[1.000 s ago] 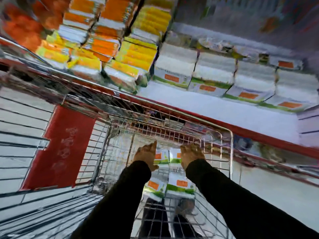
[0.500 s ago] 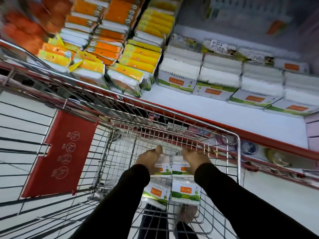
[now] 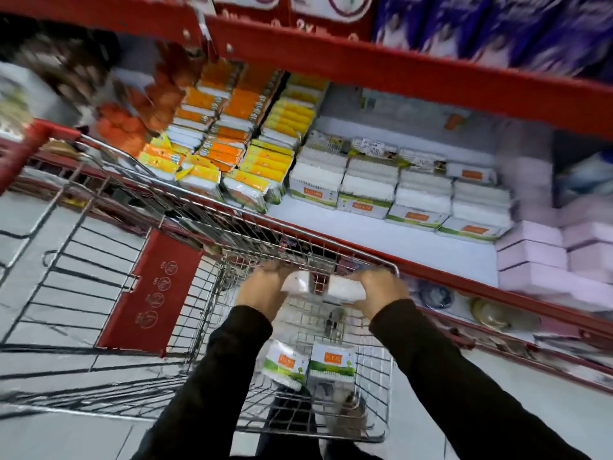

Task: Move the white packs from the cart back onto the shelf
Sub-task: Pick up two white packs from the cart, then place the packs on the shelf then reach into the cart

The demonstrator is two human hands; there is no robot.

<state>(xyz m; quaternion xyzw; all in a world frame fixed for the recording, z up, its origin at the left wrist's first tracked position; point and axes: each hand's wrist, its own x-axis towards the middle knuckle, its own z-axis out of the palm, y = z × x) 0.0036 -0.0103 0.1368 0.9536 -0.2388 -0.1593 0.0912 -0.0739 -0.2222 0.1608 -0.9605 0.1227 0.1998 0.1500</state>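
Note:
My left hand (image 3: 265, 290) grips one white pack (image 3: 296, 283) and my right hand (image 3: 378, 290) grips another white pack (image 3: 346, 289), both raised above the wire cart (image 3: 212, 293). Two more white packs with green and orange labels, one at left (image 3: 282, 363) and one at right (image 3: 333, 365), lie on the cart's floor below my hands. On the white shelf (image 3: 381, 237) beyond the cart, rows of the same white packs (image 3: 394, 190) stand stacked side by side.
Orange and yellow packs (image 3: 238, 154) fill the shelf's left part; pale pink boxes (image 3: 547, 257) sit at its right. A red shelf edge (image 3: 398, 71) runs overhead. The cart's red flap (image 3: 152, 290) is at left. A lower shelf (image 3: 491, 313) holds small items.
Both hands closed on the two upper packs in the cart and lifted them up and apart. The view tilted up toward the shelf.

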